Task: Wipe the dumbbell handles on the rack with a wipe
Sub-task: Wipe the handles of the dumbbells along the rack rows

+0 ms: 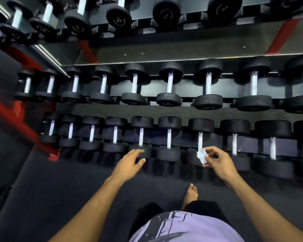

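Observation:
A two-tier rack (191,88) holds black dumbbells with shiny metal handles. My right hand (217,162) pinches a small crumpled white wipe (201,155) at the near end of one lower-row handle (200,139). My left hand (129,163) reaches forward with straight fingers, holding nothing. Its fingertips hover by the near head of the lower-row dumbbell (141,137) two places to the left; whether they touch it is unclear.
A mirror (164,46) behind the rack reflects the dumbbells. The rack's red frame leg (16,117) slants down at the left. Dark rubber floor (51,189) lies in front, with a bare foot (191,194) near the lower row.

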